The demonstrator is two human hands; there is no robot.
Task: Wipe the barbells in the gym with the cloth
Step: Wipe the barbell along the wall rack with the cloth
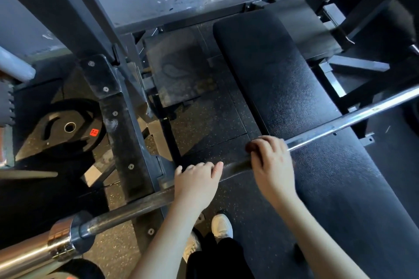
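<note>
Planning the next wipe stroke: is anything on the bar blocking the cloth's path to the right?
Nothing visible. From the cloth under the right hand, the barbell runs bare to the picture's edge. The left hand grips it on the other side.

Dark brown cloth [252, 147] in the grip of the right hand [272, 163]; barbell [340, 123] bright silver beyond that grip, dull dark grey towards the left hand [197, 181]. Beneath the grip, black pebbled bench [294, 75], speckled black floor [210, 120].
</note>
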